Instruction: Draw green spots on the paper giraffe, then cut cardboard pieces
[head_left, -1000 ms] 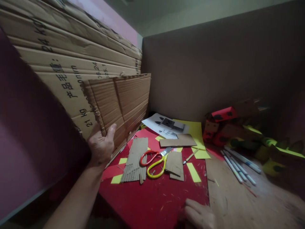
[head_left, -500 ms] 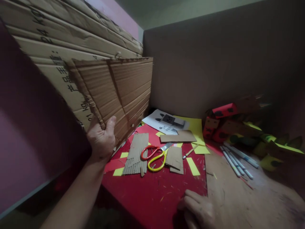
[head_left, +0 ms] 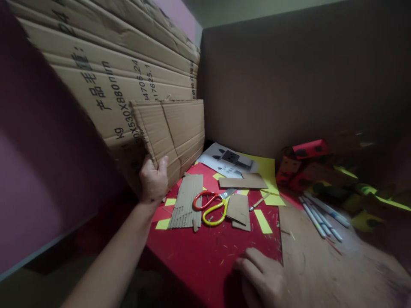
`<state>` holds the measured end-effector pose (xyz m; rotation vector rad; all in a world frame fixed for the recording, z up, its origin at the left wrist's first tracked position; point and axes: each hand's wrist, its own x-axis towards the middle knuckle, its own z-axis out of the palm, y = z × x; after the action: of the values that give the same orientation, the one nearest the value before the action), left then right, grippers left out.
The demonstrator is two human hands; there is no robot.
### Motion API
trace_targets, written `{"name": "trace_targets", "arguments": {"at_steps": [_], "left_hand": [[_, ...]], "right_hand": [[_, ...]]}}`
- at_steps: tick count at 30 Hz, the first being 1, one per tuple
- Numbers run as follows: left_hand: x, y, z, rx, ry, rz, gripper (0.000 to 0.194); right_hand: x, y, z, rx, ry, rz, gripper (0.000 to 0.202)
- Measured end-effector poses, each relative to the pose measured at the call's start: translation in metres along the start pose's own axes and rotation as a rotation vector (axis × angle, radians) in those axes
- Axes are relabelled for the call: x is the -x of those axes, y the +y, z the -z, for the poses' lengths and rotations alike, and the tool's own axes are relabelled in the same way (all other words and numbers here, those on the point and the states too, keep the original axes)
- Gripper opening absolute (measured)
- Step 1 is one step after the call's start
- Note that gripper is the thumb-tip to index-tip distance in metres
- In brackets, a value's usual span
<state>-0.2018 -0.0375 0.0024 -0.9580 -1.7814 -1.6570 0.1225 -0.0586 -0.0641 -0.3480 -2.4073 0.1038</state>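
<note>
My left hand (head_left: 154, 179) grips the lower left edge of a brown cardboard piece (head_left: 180, 132), thumb on its front face. Behind that piece leans a large printed cardboard sheet (head_left: 86, 81) against the wall. On the red paper (head_left: 205, 256) my right hand (head_left: 261, 273) rests with its fingers curled; what is under them, if anything, is hidden. Scissors (head_left: 213, 208) with one red and one yellow handle lie between a ridged cardboard strip (head_left: 187, 203) and a small cardboard piece (head_left: 238, 209).
A printed sheet (head_left: 224, 159) and yellow paper (head_left: 268, 169) lie at the back, with a cardboard offcut (head_left: 245, 182) in front. Several white pens (head_left: 321, 218) lie on the wooden table (head_left: 308, 256) at right, near red and black painted boxes (head_left: 310, 149).
My left hand has moved right with the cardboard piece, which now sits lower and shows more of the printed sheet behind. The view has shifted slightly. My right hand stays near the same spot.
</note>
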Motion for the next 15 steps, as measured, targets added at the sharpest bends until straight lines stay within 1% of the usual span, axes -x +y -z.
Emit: {"name": "trace_targets", "arguments": {"at_steps": [1, 3, 5, 7, 10, 11, 12, 13, 14, 15], "left_hand": [[0.001, -0.001, -0.001, -0.011, 0.003, 0.019, 0.016], [0.001, -0.002, 0.000, -0.022, 0.029, 0.045, 0.016], [0.002, -0.001, 0.001, -0.017, 0.049, 0.047, 0.016], [0.002, -0.001, 0.003, -0.010, 0.066, 0.038, 0.018], [0.005, -0.001, 0.005, -0.023, 0.071, 0.002, 0.015], [0.005, -0.001, 0.005, -0.039, 0.065, -0.012, 0.013], [0.006, -0.001, 0.006, -0.056, 0.059, -0.024, 0.016], [0.007, -0.001, 0.007, -0.072, 0.056, -0.037, 0.024], [0.008, -0.001, 0.009, -0.083, 0.059, -0.051, 0.033], [0.009, 0.000, 0.010, -0.082, 0.065, -0.068, 0.041]], "right_hand": [[-0.009, -0.005, -0.001, 0.006, 0.060, 0.023, 0.022], [-0.032, -0.016, -0.005, 0.044, -0.026, 0.011, 0.021], [-0.058, -0.026, -0.014, 0.073, -0.109, 0.038, 0.032], [-0.082, -0.031, -0.030, 0.108, -0.220, 0.080, 0.041], [-0.110, -0.032, -0.058, 0.231, -0.252, 0.142, 0.052], [-0.116, -0.031, -0.067, 0.281, -0.261, 0.166, 0.049], [-0.121, -0.031, -0.075, 0.332, -0.281, 0.207, 0.038], [-0.125, -0.030, -0.081, 0.374, -0.305, 0.247, 0.027], [-0.128, -0.030, -0.086, 0.407, -0.326, 0.281, 0.021], [-0.129, -0.031, -0.089, 0.433, -0.339, 0.311, 0.019]]}}
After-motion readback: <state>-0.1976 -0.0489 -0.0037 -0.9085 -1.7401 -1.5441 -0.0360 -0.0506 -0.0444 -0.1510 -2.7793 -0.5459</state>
